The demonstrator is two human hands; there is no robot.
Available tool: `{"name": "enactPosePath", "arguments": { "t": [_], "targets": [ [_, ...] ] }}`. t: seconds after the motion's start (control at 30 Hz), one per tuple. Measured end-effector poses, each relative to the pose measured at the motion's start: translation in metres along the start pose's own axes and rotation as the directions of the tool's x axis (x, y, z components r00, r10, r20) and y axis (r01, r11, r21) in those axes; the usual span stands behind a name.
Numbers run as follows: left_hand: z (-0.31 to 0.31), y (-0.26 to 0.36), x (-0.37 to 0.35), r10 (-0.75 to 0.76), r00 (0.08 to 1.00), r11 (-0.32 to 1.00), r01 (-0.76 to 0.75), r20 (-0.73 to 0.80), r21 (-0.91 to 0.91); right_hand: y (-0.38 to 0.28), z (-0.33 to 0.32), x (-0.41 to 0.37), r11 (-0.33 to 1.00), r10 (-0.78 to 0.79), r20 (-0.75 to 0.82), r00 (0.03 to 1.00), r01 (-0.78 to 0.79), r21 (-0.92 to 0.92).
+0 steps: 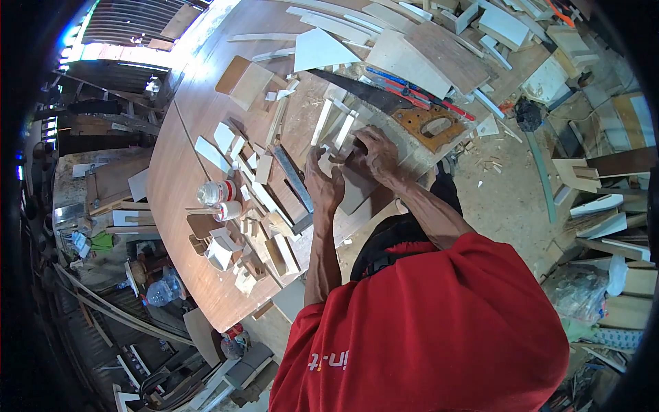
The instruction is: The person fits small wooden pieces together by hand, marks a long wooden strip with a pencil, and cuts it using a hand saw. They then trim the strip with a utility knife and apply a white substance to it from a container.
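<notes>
Seemingly upright, wood block (325, 162) in left hand (322, 184).

Both bare forearms reached forward, elbows bent. The left hand (322, 184) was curled, fingers bent, just beside the palm-down right hand (374, 154).

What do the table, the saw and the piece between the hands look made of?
Table: wood, probably plywood or veneer, smooth reddish-brown with faint grain. Saw: dark, dull metal blade; orange-brown wooden handle with a cut-out grip. Piece between the left hand and right hand: pale, seemingly unfinished wood or board; too small to tell more.
</notes>
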State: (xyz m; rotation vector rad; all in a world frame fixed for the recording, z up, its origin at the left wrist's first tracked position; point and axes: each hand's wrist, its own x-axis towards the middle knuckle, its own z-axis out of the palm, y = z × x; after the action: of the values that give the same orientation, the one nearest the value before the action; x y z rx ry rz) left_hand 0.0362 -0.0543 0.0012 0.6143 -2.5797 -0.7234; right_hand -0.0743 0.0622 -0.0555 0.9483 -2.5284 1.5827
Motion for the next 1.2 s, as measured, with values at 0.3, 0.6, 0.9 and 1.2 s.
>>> {"name": "enactPosePath", "arguments": {
  "t": [0.3,0.6,0.9,1.2],
  "targets": [
    [-0.002,0.011,0.000,-0.011,1.000,0.998,0.010,0.003,0.061,-0.010,-0.003,0.000,0.998,-0.054,-0.043,0.998,0.054,-0.014],
    [0.007,0.017,0.014,0.001,1.000,1.000,0.000,0.016,-0.016,-0.019,-0.007,0.004,0.998,-0.056,-0.076,0.996,0.057,0.009],
    [0.006,0.028,0.017,-0.068,0.994,0.995,0.074,0.082,-0.073,-0.019,-0.004,0.003,0.999,-0.019,-0.036,0.999,0.018,-0.028],
    [0.012,0.017,0.018,0.054,0.999,0.999,-0.054,-0.002,0.002,-0.012,0.001,0.002,0.998,-0.016,-0.012,1.000,0.015,-0.065]
  ]
}}
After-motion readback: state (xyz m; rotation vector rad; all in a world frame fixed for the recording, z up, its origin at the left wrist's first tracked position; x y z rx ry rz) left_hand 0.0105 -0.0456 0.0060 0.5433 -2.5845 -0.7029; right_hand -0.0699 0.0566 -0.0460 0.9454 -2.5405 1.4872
